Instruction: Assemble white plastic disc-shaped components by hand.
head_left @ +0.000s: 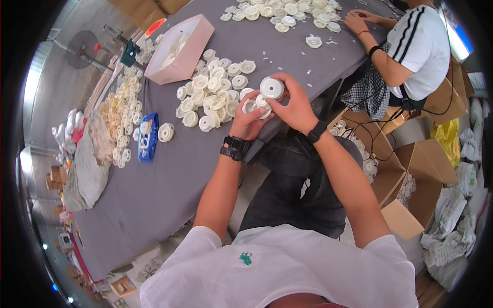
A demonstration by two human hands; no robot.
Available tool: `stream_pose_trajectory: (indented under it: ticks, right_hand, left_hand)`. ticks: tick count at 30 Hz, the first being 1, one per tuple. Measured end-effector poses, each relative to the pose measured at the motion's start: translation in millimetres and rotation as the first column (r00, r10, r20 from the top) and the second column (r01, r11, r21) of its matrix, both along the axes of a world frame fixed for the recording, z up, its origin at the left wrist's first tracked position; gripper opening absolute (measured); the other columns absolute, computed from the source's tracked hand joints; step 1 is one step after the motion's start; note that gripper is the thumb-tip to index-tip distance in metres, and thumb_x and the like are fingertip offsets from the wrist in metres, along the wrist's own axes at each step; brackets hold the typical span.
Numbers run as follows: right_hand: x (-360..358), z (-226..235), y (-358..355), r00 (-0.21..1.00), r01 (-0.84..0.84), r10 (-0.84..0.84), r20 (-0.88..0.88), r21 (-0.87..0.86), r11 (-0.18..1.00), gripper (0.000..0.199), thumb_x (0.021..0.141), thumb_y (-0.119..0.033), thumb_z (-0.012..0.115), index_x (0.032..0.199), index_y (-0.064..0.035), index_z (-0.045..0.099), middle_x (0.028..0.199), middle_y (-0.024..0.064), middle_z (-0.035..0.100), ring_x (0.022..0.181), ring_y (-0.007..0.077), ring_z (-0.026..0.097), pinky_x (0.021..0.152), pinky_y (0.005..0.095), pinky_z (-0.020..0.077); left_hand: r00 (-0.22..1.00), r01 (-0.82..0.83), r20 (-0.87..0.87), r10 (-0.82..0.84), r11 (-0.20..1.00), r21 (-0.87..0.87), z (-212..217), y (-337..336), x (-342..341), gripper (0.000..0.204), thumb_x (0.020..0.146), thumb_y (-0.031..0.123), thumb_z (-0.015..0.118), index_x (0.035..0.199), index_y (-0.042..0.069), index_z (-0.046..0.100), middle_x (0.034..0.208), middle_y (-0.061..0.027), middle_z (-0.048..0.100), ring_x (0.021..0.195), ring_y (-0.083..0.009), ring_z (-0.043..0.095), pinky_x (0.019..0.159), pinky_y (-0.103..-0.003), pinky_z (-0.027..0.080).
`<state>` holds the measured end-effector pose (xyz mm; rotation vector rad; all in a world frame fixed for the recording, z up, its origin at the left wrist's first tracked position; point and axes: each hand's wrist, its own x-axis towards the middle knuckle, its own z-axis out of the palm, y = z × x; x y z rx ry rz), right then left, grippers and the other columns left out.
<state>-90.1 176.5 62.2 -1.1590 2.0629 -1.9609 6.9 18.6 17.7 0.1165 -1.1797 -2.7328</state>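
My right hand [292,105] grips a white round plastic wheel part [271,88] from the side, its flat face turned up. My left hand [248,122] holds a second white round part [251,106] just below and left of it; the two parts touch. Both hands are over the near edge of the grey table [154,190]. A pile of the same white round parts [213,95] lies on the table just left of my hands.
A pink open box [197,49] with more parts stands behind the pile. A blue packet [148,137] and two loose parts [166,132] lie further left. A second person [411,51] sits at the far right with another heap of parts [282,13]. Cardboard boxes [411,174] stand on the floor to my right.
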Motion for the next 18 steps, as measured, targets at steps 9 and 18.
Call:
stream_pose_trajectory:
  ticks: [9, 18]
  right_hand:
    - [0, 3, -2, 0.893, -0.146, 0.262, 0.365, -0.316, 0.938, 0.056, 0.085, 0.015, 0.065, 0.133, -0.0039, 0.044, 0.128, 0.0083, 0.057, 0.121, 0.0165, 0.060, 0.102, 0.0319, 0.0523]
    - [-7, 11, 10, 0.760, -0.290, 0.447, 0.472, -0.368, 0.883, 0.058, 0.083, 0.013, 0.069, 0.134, -0.0036, 0.046, 0.129, 0.0070, 0.057, 0.123, 0.0165, 0.059, 0.103, 0.0312, 0.0517]
  left_hand:
    - [0.998, -0.050, -0.026, 0.051, 0.998, 0.027, -3, -3, 0, 0.057, 0.086, -0.001, 0.075, 0.137, 0.006, 0.051, 0.127, -0.0108, 0.062, 0.114, -0.0240, 0.065, 0.085, -0.041, 0.063]
    - [0.997, -0.044, -0.061, 0.043, 0.999, -0.008, 0, -14, 3, 0.057, 0.086, 0.001, 0.076, 0.137, 0.006, 0.050, 0.127, -0.0095, 0.062, 0.116, -0.0240, 0.065, 0.092, -0.042, 0.060]
